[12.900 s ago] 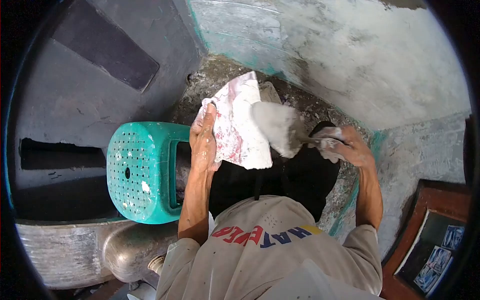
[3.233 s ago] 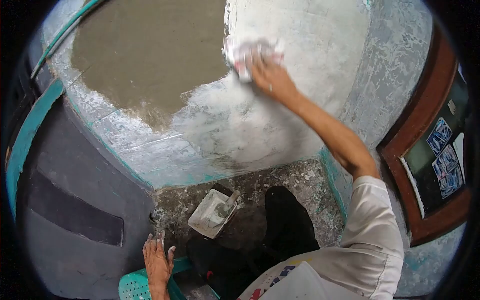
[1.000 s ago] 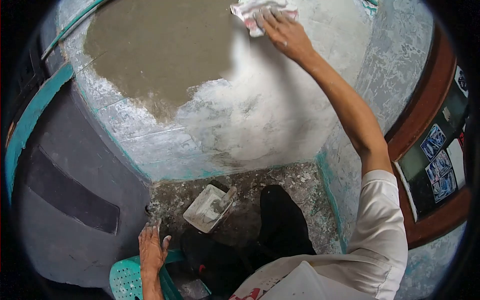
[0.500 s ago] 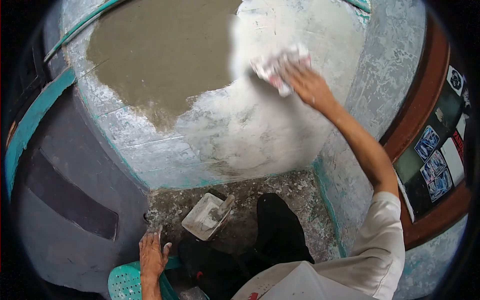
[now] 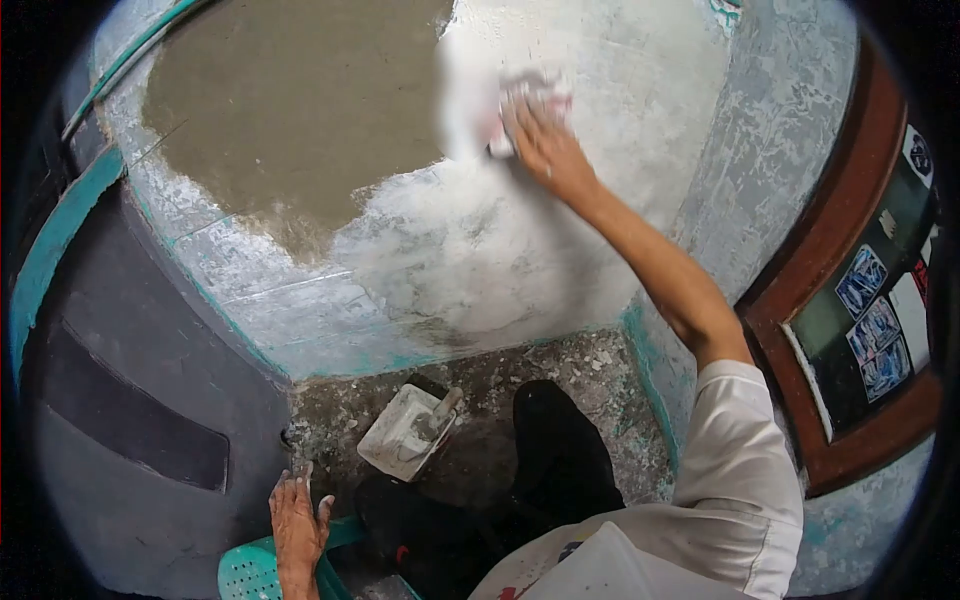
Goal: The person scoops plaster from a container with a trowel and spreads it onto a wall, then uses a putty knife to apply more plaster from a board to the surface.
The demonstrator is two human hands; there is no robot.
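Observation:
My right hand is pressed against the whitish wall, closed on a crumpled white and reddish cloth. The cloth is blurred by motion and lies right of the brown-grey patch on the wall. Low at the left, my left hand is held above the green perforated plastic seat, fingers slightly apart, holding nothing that I can see. A white square tray with a putty-smeared tool in it sits on the floor.
A dark grey panel with a teal edge stands at the left. At the right is a brown wooden frame around dark glass with stickers. Rubble and flakes litter the floor beside my black-clad legs.
My right hand has moved left and slightly up along the wall with the cloth. My left hand has shifted slightly left. The camera view has shifted a little.

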